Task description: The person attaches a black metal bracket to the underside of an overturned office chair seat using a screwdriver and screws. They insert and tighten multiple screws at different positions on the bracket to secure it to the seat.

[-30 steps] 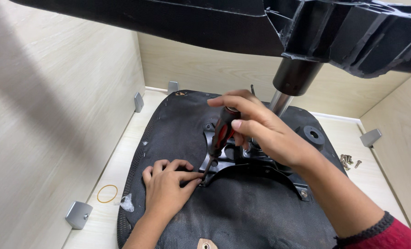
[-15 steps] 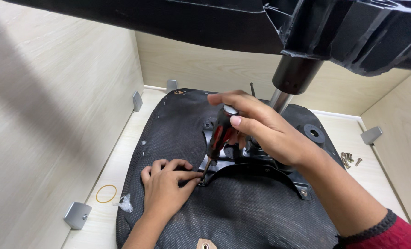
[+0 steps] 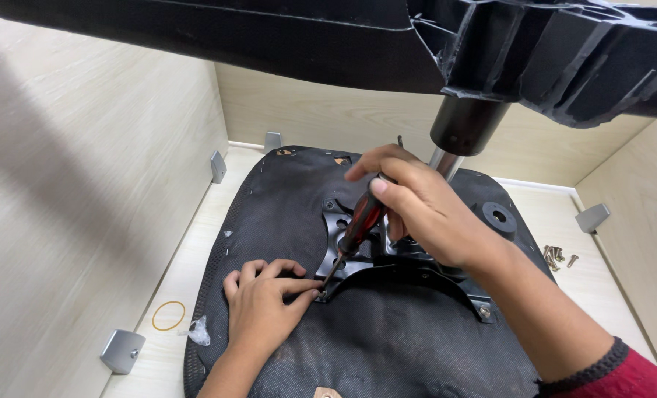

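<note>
The right hand (image 3: 424, 214) is clenched around the red and black handle of a screwdriver (image 3: 359, 225), thumb and fingers wrapped over its top end. The tool's long axis slants down and to the left, from the right hand toward the left hand (image 3: 266, 309), and its thin metal tip meets a screw (image 3: 318, 294) at the near left corner of a black metal mounting plate (image 3: 387, 258). The left hand lies flat on the upturned black fabric seat bottom (image 3: 284, 214), fingers loosely curled and gripping nothing, its fingertips (image 3: 308, 286) just beside the tip and the nearer hand to the screw. Overhead, a black chair base (image 3: 535, 51) and its gas cylinder (image 3: 446, 158) rise from the plate. Loose screws (image 3: 555, 256) lie well apart at right, a yellow rubber band (image 3: 169, 315) at left.
</note>
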